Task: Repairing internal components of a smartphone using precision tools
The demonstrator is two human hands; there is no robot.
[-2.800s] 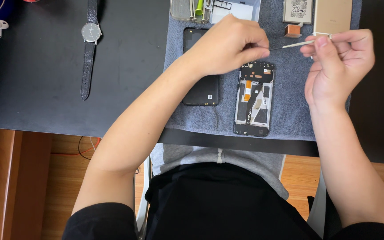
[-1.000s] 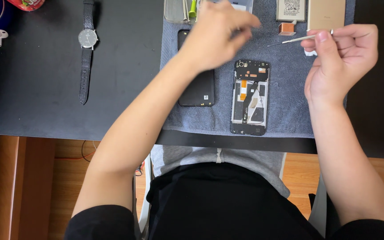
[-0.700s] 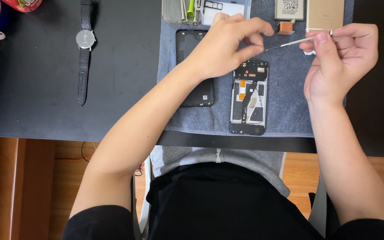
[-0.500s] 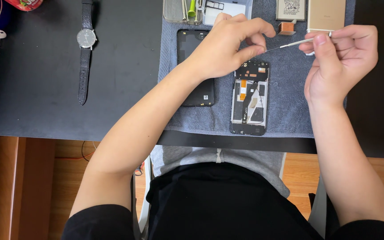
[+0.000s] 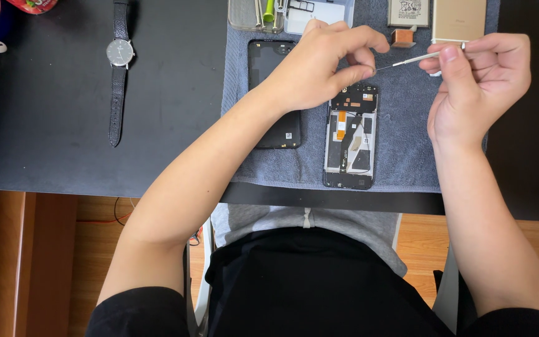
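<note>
The right hand (image 5: 478, 84) is closed around a thin metal screwdriver (image 5: 410, 60), shaft pointing toward nine o'clock; the left hand (image 5: 319, 65) is pinched, thumb and forefinger meeting at the tool's tip, though whether a screw sits between them is too small to tell. The opened phone frame (image 5: 350, 137) lies on the grey towel (image 5: 407, 143) at six o'clock of that pinch, the black back cover (image 5: 276, 87) just beside it at nine o'clock. To do this well, I judge: keep the tip low over the towel so a dropped part stays put; steady both wrists; move slowly.
</note>
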